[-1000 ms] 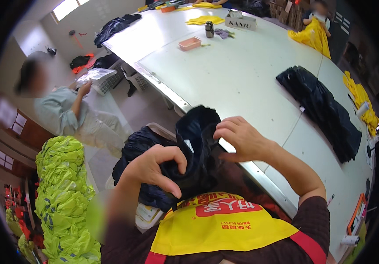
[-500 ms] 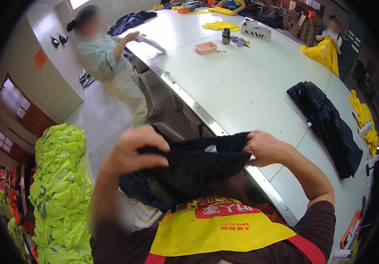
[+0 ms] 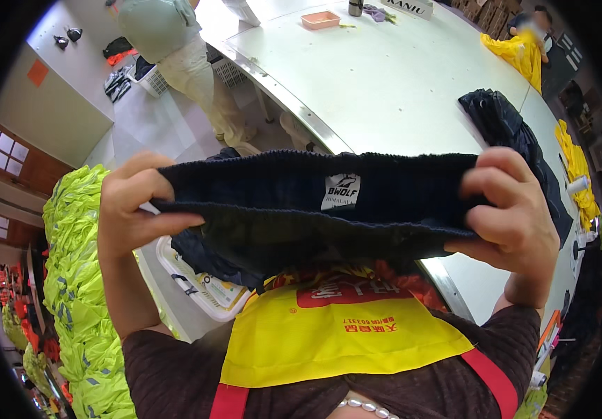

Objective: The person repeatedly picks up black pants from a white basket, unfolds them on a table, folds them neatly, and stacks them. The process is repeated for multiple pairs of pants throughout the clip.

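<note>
Dark navy trousers (image 3: 266, 185) are stretched wide in front of me, their ribbed elastic waistband gaping. A white label (image 3: 341, 192) shows on the inside of the back edge. My left hand (image 3: 136, 206) grips one end of the waistband, thumb in front and fingers behind. At the other end, my right hand (image 3: 514, 213) holds the band with its fingers curled and slightly blurred. The rest of the cloth hangs below, partly hidden, over a white plastic basket (image 3: 168, 260). I wear a yellow apron (image 3: 343, 349) with red straps.
A long white table (image 3: 399, 91) runs ahead, bearing a pink tray (image 3: 320, 20) and folded dark garments (image 3: 503, 115). Yellow-green garments (image 3: 81, 279) pile high at left. One person (image 3: 189, 77) stands beyond the table's left edge; another (image 3: 535, 35) handles yellow cloth at far right.
My hands have moved apart and higher, stretching the waistband wide and bringing its label into full sight. The view has tilted downward. The person at left has turned away.
</note>
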Demonstrator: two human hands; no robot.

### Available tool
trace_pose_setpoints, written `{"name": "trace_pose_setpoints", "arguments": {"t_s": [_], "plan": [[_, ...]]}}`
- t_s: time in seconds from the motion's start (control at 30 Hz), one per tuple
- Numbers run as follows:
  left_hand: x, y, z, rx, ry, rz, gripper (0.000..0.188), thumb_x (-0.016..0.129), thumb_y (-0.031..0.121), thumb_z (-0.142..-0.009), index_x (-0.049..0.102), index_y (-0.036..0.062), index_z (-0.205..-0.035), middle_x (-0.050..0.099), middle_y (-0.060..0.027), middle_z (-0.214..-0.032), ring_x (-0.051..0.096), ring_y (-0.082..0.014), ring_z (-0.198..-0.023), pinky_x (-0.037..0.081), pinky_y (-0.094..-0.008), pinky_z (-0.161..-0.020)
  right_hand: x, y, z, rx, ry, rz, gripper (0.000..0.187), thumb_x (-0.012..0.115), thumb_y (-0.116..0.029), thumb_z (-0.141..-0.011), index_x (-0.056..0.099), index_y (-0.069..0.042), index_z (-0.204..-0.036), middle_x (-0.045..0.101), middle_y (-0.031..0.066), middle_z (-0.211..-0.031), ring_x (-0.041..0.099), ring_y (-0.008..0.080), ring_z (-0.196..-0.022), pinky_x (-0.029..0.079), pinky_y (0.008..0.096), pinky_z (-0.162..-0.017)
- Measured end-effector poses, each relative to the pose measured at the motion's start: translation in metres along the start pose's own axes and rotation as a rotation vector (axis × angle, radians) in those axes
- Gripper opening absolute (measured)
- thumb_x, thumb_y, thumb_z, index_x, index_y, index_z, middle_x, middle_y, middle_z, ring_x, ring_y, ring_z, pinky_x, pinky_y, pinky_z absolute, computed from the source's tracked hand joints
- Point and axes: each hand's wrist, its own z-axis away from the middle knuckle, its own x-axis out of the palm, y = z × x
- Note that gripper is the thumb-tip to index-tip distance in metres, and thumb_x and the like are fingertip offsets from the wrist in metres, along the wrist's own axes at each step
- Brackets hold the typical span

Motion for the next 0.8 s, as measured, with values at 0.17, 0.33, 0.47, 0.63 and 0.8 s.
{"name": "trace_pose_setpoints", "arguments": {"t_s": [0.17, 0.33, 0.47, 0.63, 0.8], "plan": [[-0.002, -0.015, 0.008, -0.060, 0.118, 0.258, 0.031, 0.077, 0.002, -0.058, 0.047, 0.0037, -0.064, 0.062, -0.0137, -0.086, 0.059, -0.0166, -0.069, 0.045, -0.0247, -0.061, 0.017, 0.046, 0.000, -0.019, -0.080, -0.725, 0.033, 0.083, -0.019, -0.056, 0.053, -0.008, -0.061, 0.058, 0.0194, -0.106, 0.059, 0.0294, -0.094, 0.045, 0.0324, -0.080], [-0.003, -0.076, 0.005, -0.426, 0.185, 0.460, 0.020, 0.073, 0.005, -0.067, 0.054, 0.0053, -0.074, 0.057, -0.0006, -0.075, 0.052, -0.0075, -0.067, 0.041, -0.0225, -0.060, 0.039, 0.076, -0.015, 0.503, 0.211, -0.818, 0.024, 0.071, -0.022, -0.075, 0.054, -0.006, -0.072, 0.055, 0.0022, -0.065, 0.051, 0.0100, -0.055, 0.039, 0.0227, -0.051], [0.030, -0.140, -0.092, -0.569, 0.104, 0.396, 0.031, 0.069, 0.022, -0.073, 0.062, -0.0006, -0.094, 0.059, -0.0035, -0.082, 0.053, -0.0096, -0.077, 0.043, -0.0229, -0.069, 0.086, 0.156, -0.100, 0.462, 0.232, -0.013, 0.033, 0.058, -0.031, -0.086, 0.056, 0.002, -0.086, 0.056, 0.0155, -0.073, 0.053, 0.0234, -0.067, 0.043, 0.0323, -0.062], [0.042, -0.083, -0.160, -0.434, 0.371, 0.720, 0.033, 0.058, 0.023, -0.086, 0.056, 0.0023, -0.112, 0.060, -0.0121, -0.104, 0.061, -0.0169, -0.090, 0.050, -0.0293, -0.082, 0.070, 0.116, -0.148, 0.557, 0.593, -0.121, 0.034, 0.061, -0.033, -0.084, 0.059, -0.007, -0.107, 0.062, 0.0111, -0.097, 0.061, 0.0162, -0.082, 0.050, 0.0223, -0.064], [0.071, 0.001, -0.165, -0.288, 0.203, 0.967, 0.048, 0.047, 0.047, -0.090, 0.053, 0.0027, -0.109, 0.056, -0.0055, -0.092, 0.055, -0.0109, -0.081, 0.048, -0.0240, -0.067, 0.042, 0.032, -0.154, 0.331, 0.566, -0.686, 0.046, 0.070, -0.029, -0.079, 0.054, 0.001, -0.110, 0.062, 0.0070, -0.091, 0.059, 0.0174, -0.082, 0.049, 0.0272, -0.073]]}}
